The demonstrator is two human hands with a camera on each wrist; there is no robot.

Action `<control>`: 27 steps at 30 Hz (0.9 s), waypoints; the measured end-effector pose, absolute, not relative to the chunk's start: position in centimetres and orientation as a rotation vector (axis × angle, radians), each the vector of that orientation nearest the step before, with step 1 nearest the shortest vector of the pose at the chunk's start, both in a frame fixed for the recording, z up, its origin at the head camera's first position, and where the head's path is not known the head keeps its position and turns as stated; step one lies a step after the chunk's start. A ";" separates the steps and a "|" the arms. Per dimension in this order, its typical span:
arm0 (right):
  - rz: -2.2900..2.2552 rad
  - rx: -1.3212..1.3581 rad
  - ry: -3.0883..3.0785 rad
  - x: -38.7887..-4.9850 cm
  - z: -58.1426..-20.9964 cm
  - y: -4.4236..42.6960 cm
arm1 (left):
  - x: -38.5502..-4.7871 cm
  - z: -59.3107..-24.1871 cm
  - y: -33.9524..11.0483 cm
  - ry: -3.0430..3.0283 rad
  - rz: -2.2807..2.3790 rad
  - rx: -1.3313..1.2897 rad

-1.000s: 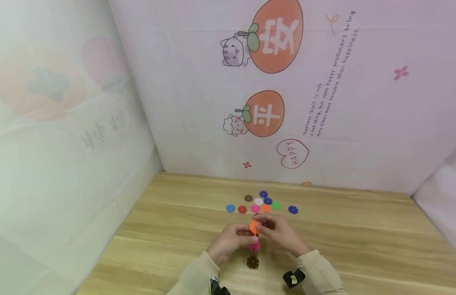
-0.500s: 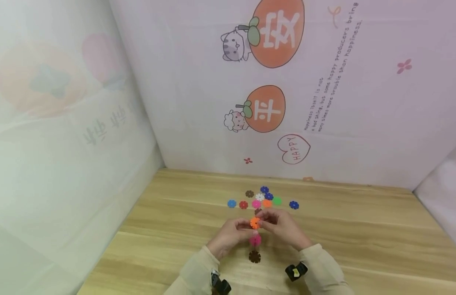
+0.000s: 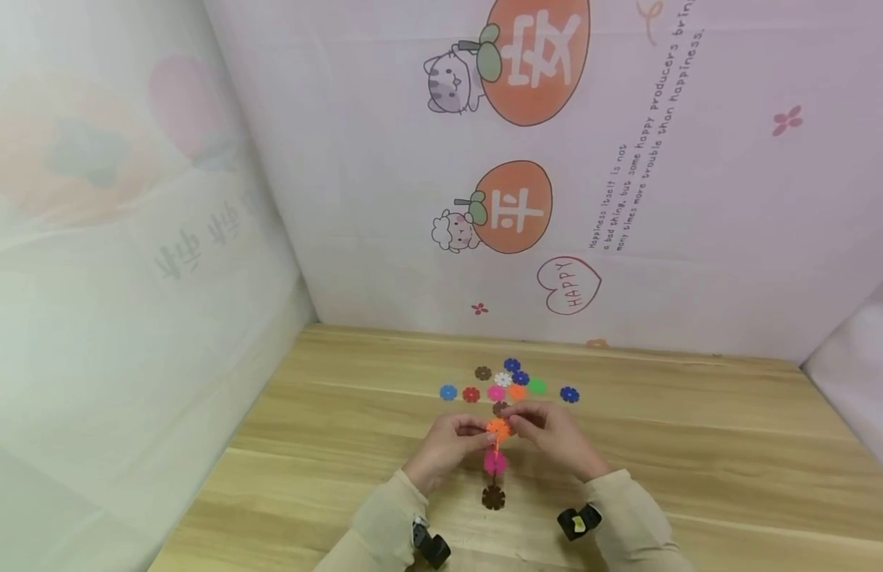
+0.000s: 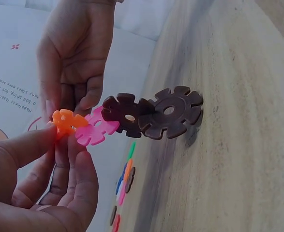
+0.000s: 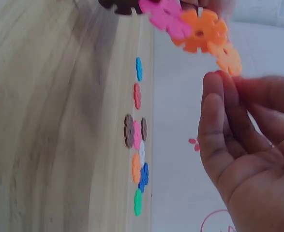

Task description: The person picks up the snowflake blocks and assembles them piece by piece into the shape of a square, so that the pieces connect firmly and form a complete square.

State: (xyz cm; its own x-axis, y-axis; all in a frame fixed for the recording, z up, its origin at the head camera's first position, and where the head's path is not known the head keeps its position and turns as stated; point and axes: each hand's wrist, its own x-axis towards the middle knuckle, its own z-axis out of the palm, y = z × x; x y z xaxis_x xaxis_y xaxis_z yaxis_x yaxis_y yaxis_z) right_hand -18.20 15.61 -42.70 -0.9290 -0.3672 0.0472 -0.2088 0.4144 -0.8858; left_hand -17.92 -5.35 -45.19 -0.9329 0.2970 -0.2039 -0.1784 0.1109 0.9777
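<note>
A standing chain of plastic snowflake discs runs up from the table: a dark brown disc, another brown disc, a pink disc, an orange disc and a second orange disc at the top. My left hand pinches the orange part of the chain between thumb and fingers. From the other side my right hand holds the edge of the top orange disc with its fingertips. In the left wrist view, the left thumb partly covers the orange discs.
Loose snowflake discs lie flat beyond my hands: light blue, red, pink, orange, green, white, dark blue and brown. A printed cloth wall rises behind the wooden table.
Both hands stay at the top of the chain. The orange disc has turned to show more of its face, and the left thumb has shifted on it. The head view has tilted slightly down.
</note>
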 end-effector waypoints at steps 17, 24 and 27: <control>-0.960 -0.123 3.036 -22.1 -44.9 22.4 | -17.7 -45.5 -5.8 2.044 1.870 0.117; -0.763 -0.149 3.018 -24.0 -44.6 23.3 | -17.8 -45.4 -5.7 2.011 1.872 0.084; -0.688 -0.226 3.028 -24.6 -45.0 23.1 | -17.8 -45.3 -5.7 1.997 1.879 0.087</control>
